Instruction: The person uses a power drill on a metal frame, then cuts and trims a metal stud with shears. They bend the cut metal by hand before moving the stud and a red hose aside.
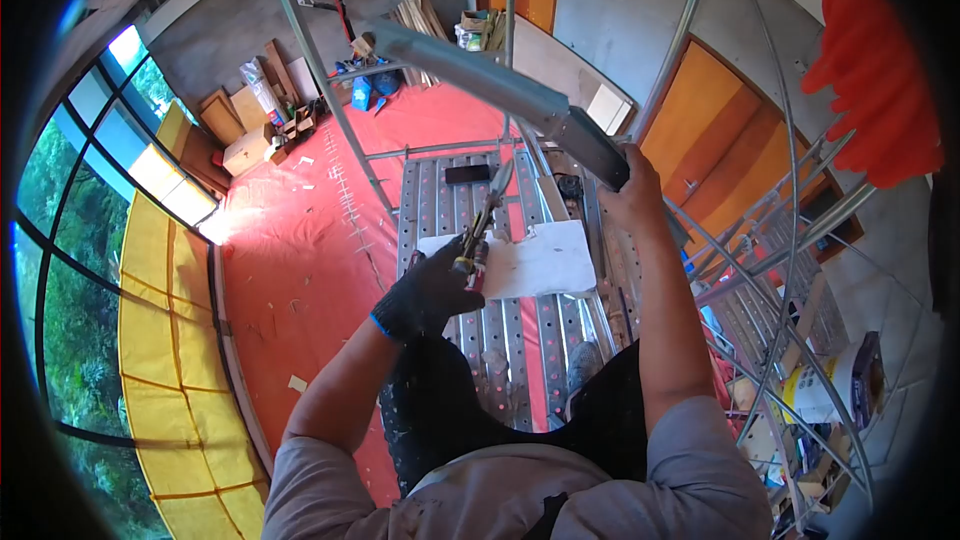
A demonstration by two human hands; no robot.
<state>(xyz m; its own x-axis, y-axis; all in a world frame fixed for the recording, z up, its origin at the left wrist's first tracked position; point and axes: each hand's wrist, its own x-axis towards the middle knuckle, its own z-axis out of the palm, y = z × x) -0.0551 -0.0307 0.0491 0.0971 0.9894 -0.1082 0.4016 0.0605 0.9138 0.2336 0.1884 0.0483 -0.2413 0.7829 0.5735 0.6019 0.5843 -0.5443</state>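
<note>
My left hand (430,290), in a dark knitted glove, is closed round the handles of metal snips (484,219), whose blades point up and away from me. Bare, my right hand (637,192) grips the near end of a long grey metal channel (480,80), which slants up and to the left above the platform. The snips are apart from the channel. Below my hands a white sheet (545,258) lies on the perforated metal scaffold platform (450,208). Farther out on the platform rests a dark phone (467,173).
Scaffold tubes (330,90) rise around the platform. A red glove (870,70) hangs close at upper right. Lower right stands a white and yellow bucket (825,385) among clutter. Red sheeting (290,290) covers the floor beside large windows (80,290); cardboard boxes (250,148) stand by the wall.
</note>
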